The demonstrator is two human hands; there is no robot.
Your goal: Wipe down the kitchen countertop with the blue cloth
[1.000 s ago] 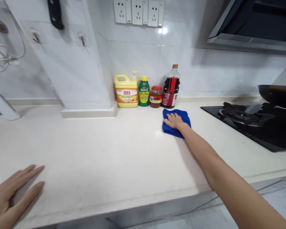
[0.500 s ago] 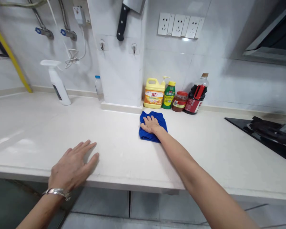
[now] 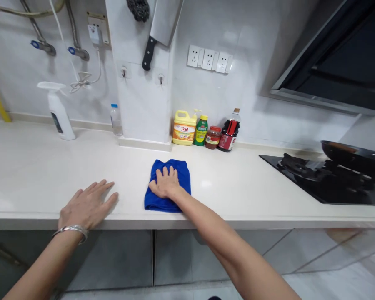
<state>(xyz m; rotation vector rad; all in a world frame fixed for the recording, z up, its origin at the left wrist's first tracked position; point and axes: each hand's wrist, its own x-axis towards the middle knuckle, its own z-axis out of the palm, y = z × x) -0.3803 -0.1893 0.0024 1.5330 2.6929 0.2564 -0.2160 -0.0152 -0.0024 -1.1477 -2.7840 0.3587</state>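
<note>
A blue cloth [image 3: 183, 177] lies folded on the white countertop [image 3: 225, 187], left of the picture's middle. Flat on top of it presses my right hand [image 3: 165, 182], fingers spread and pointing to the back wall. My left hand [image 3: 86, 204] rests open at the counter's front edge, to the left of the cloth and apart from it. Its fingers are stretched out and it holds nothing. A silver bracelet [image 3: 71, 230] circles the left wrist.
Along the wall stand a white spray bottle [image 3: 60, 114], a clear bottle [image 3: 116, 121], a yellow detergent jug [image 3: 183, 130], a green bottle [image 3: 201, 131], a red-lidded jar [image 3: 213, 137] and a dark sauce bottle [image 3: 229, 132]. A cleaver [image 3: 148, 53] hangs above. A pan [image 3: 356, 158] sits on the stove [image 3: 325, 185].
My right hand and the cloth have moved toward me and to the left, nearer the front edge. The view has turned right, showing the pan. My left hand stays on the counter.
</note>
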